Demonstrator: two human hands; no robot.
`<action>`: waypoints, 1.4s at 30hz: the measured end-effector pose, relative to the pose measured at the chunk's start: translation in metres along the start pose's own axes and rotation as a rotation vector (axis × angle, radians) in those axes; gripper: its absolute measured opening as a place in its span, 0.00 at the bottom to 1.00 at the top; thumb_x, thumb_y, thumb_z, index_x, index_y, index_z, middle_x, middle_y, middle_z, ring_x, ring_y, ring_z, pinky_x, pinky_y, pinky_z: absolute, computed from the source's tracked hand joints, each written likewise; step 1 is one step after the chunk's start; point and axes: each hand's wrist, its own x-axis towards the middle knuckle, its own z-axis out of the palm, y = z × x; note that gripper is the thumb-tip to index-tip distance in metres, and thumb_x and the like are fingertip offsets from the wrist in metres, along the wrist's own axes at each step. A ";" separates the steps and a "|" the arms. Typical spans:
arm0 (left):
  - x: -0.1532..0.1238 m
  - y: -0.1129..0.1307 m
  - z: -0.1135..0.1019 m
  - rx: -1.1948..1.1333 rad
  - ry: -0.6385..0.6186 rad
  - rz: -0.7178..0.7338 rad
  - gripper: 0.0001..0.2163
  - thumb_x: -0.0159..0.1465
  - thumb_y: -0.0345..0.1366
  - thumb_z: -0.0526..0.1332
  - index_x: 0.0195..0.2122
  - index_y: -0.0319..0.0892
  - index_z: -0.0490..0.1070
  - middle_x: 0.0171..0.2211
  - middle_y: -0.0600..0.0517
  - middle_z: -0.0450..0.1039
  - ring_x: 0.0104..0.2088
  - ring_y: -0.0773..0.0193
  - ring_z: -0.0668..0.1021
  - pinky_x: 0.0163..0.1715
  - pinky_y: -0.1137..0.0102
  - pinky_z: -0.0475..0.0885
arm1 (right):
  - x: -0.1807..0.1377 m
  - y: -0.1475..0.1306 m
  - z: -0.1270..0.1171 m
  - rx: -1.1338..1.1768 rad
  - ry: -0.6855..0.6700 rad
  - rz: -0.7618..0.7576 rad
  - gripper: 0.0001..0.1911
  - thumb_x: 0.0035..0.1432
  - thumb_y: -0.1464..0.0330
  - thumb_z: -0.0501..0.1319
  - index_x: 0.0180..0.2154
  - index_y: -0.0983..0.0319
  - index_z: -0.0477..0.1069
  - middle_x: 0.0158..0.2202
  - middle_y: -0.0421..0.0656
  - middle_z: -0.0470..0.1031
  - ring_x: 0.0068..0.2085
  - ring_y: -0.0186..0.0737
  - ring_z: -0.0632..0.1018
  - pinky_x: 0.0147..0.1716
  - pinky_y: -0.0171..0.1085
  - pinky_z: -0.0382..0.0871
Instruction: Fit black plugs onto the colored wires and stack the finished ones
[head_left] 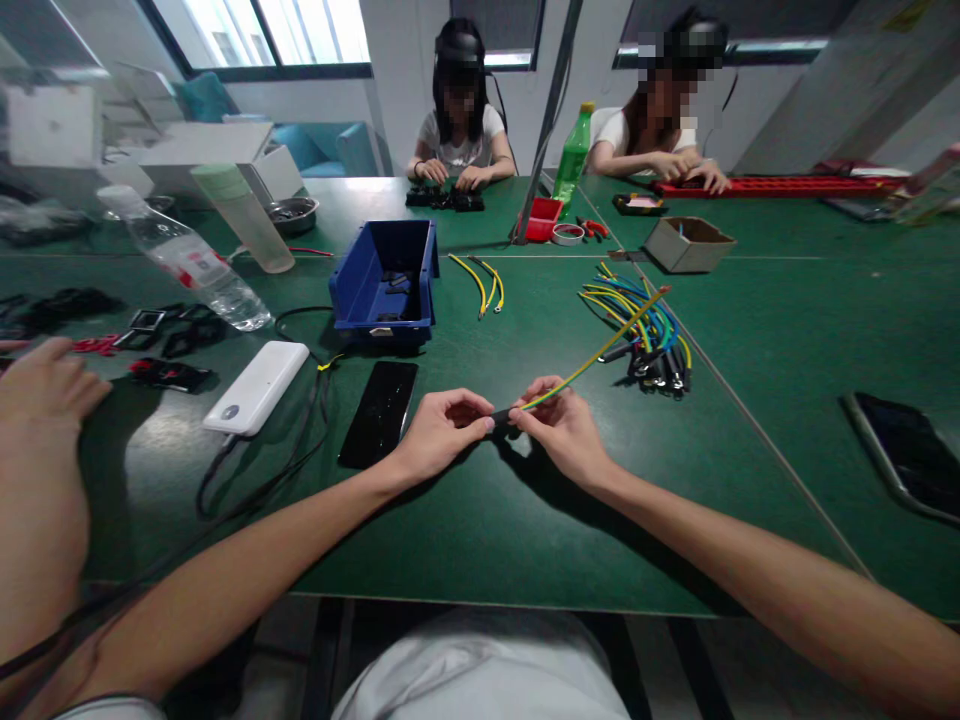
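Observation:
My left hand (441, 428) and my right hand (564, 427) meet above the green table (480, 520). Between them they pinch the near end of a yellow-green wire (600, 352) with a small black piece on its tip. The wire slants up and to the right toward a pile of coloured wires (641, 330) with black ends. A black phone (379, 412) lies face up just left of my left hand.
A blue bin (386, 285) stands behind the phone, two loose yellow-green wires (480, 283) beside it. A white power bank (256, 386) with a black cable, a water bottle (187, 262) and black parts lie left. Another person's hand (41, 385) rests at left; two people sit opposite. A second phone (904, 452) lies right.

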 end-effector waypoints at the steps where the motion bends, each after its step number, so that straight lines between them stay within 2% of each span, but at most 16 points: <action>1: 0.000 0.001 0.001 -0.013 0.007 -0.010 0.10 0.53 0.37 0.70 0.33 0.38 0.75 0.30 0.50 0.77 0.31 0.65 0.78 0.36 0.70 0.73 | -0.001 0.000 0.000 0.001 0.014 -0.010 0.20 0.48 0.63 0.70 0.39 0.58 0.62 0.32 0.39 0.75 0.31 0.35 0.76 0.34 0.37 0.71; 7: -0.002 0.006 0.008 -0.098 0.040 -0.051 0.10 0.50 0.36 0.71 0.31 0.38 0.75 0.28 0.52 0.75 0.29 0.67 0.76 0.35 0.71 0.72 | -0.007 -0.004 0.004 -0.019 0.070 -0.042 0.21 0.52 0.63 0.68 0.46 0.59 0.66 0.34 0.39 0.76 0.33 0.35 0.76 0.36 0.37 0.69; 12: -0.003 0.008 0.011 -0.142 0.050 -0.070 0.11 0.49 0.37 0.72 0.30 0.38 0.75 0.29 0.52 0.75 0.30 0.66 0.76 0.37 0.69 0.72 | -0.008 -0.008 0.006 -0.014 0.131 -0.065 0.29 0.51 0.63 0.68 0.54 0.59 0.65 0.34 0.38 0.73 0.32 0.34 0.74 0.35 0.36 0.69; 15: -0.003 0.009 0.013 -0.136 0.054 -0.056 0.11 0.49 0.37 0.72 0.30 0.38 0.75 0.29 0.52 0.76 0.30 0.66 0.76 0.38 0.69 0.72 | -0.006 -0.009 0.006 -0.010 0.172 -0.087 0.33 0.50 0.63 0.69 0.57 0.58 0.63 0.33 0.37 0.71 0.31 0.33 0.73 0.33 0.35 0.69; 19: 0.000 0.012 0.015 -0.081 0.048 -0.001 0.11 0.50 0.38 0.71 0.31 0.39 0.75 0.30 0.51 0.76 0.31 0.64 0.77 0.39 0.68 0.73 | -0.001 -0.010 0.005 0.050 0.228 -0.140 0.42 0.46 0.65 0.71 0.60 0.53 0.55 0.33 0.35 0.70 0.32 0.33 0.75 0.35 0.37 0.71; 22: 0.006 0.017 0.012 -0.034 0.077 0.047 0.11 0.51 0.37 0.71 0.32 0.39 0.75 0.31 0.50 0.77 0.33 0.63 0.78 0.40 0.67 0.73 | 0.004 -0.013 0.001 0.049 0.239 -0.163 0.43 0.46 0.65 0.70 0.60 0.52 0.52 0.34 0.35 0.70 0.32 0.34 0.75 0.35 0.38 0.72; 26: 0.023 0.023 -0.008 0.042 0.274 0.173 0.10 0.53 0.38 0.68 0.33 0.39 0.75 0.31 0.50 0.76 0.33 0.63 0.78 0.40 0.68 0.73 | 0.010 -0.019 -0.007 0.009 0.268 -0.190 0.42 0.46 0.65 0.69 0.60 0.52 0.52 0.34 0.36 0.70 0.31 0.34 0.74 0.33 0.38 0.72; 32: 0.067 0.032 -0.072 0.294 0.754 0.422 0.09 0.57 0.38 0.63 0.36 0.38 0.73 0.32 0.50 0.75 0.31 0.65 0.77 0.35 0.71 0.73 | 0.017 -0.024 -0.019 -0.032 0.251 -0.222 0.42 0.47 0.68 0.67 0.61 0.53 0.53 0.33 0.37 0.70 0.30 0.35 0.74 0.34 0.39 0.72; 34: 0.083 0.036 -0.092 0.447 0.850 0.446 0.10 0.58 0.38 0.60 0.37 0.38 0.74 0.33 0.49 0.76 0.33 0.64 0.78 0.35 0.72 0.73 | 0.020 -0.025 -0.023 -0.045 0.231 -0.216 0.41 0.47 0.68 0.66 0.62 0.52 0.53 0.34 0.36 0.70 0.30 0.35 0.74 0.34 0.40 0.72; 36: 0.099 0.041 -0.108 0.630 0.836 0.425 0.10 0.58 0.36 0.59 0.36 0.37 0.75 0.33 0.48 0.77 0.34 0.63 0.78 0.38 0.71 0.73 | 0.023 -0.026 -0.027 -0.063 0.220 -0.221 0.41 0.47 0.67 0.66 0.62 0.52 0.53 0.34 0.36 0.69 0.29 0.34 0.74 0.34 0.39 0.72; 37: 0.106 0.042 -0.114 0.728 0.784 0.385 0.10 0.58 0.36 0.60 0.37 0.38 0.76 0.34 0.48 0.78 0.34 0.63 0.78 0.39 0.71 0.73 | 0.024 -0.026 -0.029 -0.075 0.220 -0.229 0.41 0.47 0.67 0.66 0.62 0.52 0.54 0.33 0.36 0.69 0.29 0.34 0.74 0.34 0.39 0.71; 42: 0.144 0.038 -0.131 1.077 0.378 0.078 0.13 0.55 0.36 0.62 0.41 0.40 0.78 0.40 0.46 0.79 0.41 0.55 0.80 0.42 0.69 0.72 | 0.033 -0.031 -0.041 -0.145 0.242 -0.263 0.42 0.47 0.68 0.65 0.63 0.50 0.55 0.32 0.35 0.67 0.28 0.32 0.73 0.32 0.37 0.71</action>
